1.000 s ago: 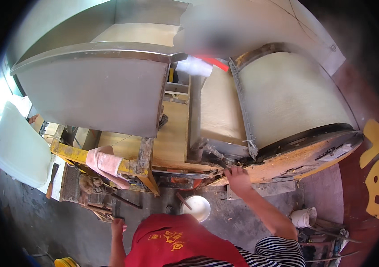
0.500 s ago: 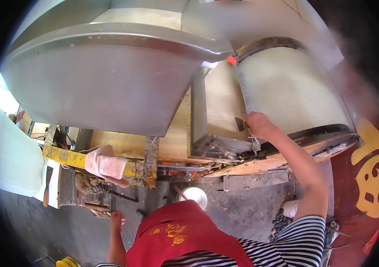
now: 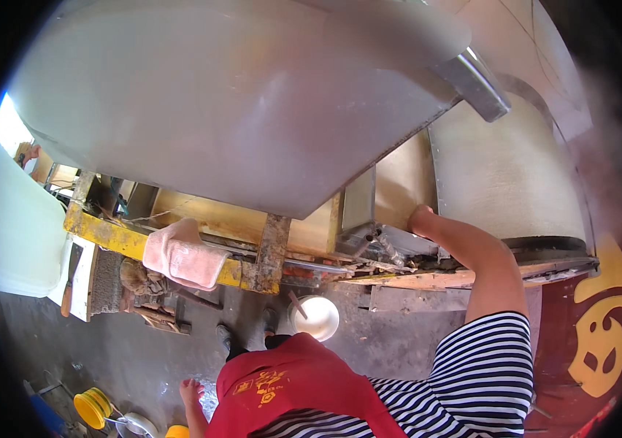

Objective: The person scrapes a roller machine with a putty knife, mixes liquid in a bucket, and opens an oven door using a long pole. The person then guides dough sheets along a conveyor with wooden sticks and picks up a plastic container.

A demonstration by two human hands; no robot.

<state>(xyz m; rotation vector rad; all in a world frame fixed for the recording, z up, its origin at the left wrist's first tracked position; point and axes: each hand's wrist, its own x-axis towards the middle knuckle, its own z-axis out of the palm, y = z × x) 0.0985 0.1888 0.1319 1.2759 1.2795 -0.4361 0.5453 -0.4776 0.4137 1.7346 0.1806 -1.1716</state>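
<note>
My right hand reaches down into a rectangular metal trough with a pale interior, at its near right end. The fingers are out of sight below the wrist, so I cannot tell what they hold. Right beside the trough is a broad round vat with a pale cream surface and a dark rim. My left hand hangs low beside the red apron, fingers loosely bent and slightly apart, and nothing shows in it.
A large grey metal panel spans the upper view above the trough. A pink towel drapes over a yellow beam. On the floor are a white bucket with a stick in it and a yellow tub. A translucent container is at left.
My right hand has gone from the trough's edge, where it held a dark flat scraper, down inside; the scraper is now hidden. The grey panel now reaches farther right. My left hand sits lower.
</note>
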